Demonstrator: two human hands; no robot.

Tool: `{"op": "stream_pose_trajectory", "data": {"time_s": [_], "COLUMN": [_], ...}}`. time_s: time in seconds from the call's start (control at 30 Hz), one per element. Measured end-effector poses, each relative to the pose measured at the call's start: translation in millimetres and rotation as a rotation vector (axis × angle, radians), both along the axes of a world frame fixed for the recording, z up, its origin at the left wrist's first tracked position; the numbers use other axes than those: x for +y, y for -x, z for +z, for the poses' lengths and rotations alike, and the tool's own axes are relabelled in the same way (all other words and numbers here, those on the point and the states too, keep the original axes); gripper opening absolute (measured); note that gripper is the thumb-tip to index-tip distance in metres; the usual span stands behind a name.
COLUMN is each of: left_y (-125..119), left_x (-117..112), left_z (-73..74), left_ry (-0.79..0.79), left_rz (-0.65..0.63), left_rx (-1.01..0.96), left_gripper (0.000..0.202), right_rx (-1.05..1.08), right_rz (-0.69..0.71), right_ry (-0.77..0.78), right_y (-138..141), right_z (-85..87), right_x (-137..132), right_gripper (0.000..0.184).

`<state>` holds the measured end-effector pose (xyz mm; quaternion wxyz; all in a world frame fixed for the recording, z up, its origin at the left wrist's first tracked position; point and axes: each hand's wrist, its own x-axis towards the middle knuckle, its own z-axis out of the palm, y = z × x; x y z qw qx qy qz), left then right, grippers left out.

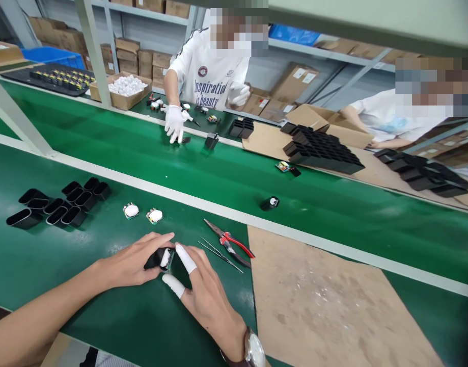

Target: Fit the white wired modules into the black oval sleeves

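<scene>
My left hand (132,260) is wrapped around a small black plastic case (153,260), its open end turned to the right. A circuit board with a white top part (166,259) sits partly in that opening. My right hand (203,288) wears white finger covers on thumb and index finger. Those two fingertips are at the board's upper and lower edges, seemingly pinching it; the exact contact is hard to see. Two more circuit boards, a left one (131,210) and a right one (155,216), lie beyond my hands. Several empty black cases (74,216) stand at the left.
Red-handled pliers (229,241) and tweezers (220,255) lie right of my hands, beside a cardboard sheet (325,300). A black case (270,203) rests on the green conveyor belt (218,178). Opposite, a co-worker's gloved hand (174,124) reaches over the belt; another person sits behind stacked cases (321,148).
</scene>
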<state>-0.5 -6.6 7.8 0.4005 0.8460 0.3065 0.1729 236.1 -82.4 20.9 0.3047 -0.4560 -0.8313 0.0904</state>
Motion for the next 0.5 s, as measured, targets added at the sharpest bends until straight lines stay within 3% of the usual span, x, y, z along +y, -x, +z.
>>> {"op": "stream_pose_trajectory", "data": {"time_s": [0.1,0.33,0.5], "left_y": [0,-2,1], "left_x": [1,0,-3], "left_z": [1.4,2.6,2.5], "left_ry": [0.048,0.116,0.032], "left_rz": [0.000,-0.014,-0.002], "left_rx": [-0.010,0.080,0.032], "left_gripper": [0.087,0.088,0.079], "right_rx": [0.069,-0.021,0.027], "right_rz": [0.038,0.059,0.052], "right_ry": [-0.022,-0.020,0.042], "right_y": [-4,6,-2], "right_z": [-5.3,-4.3,0.0], "right_x": [1,6,12], "right_gripper": [0.065,0.031,0.037]}}
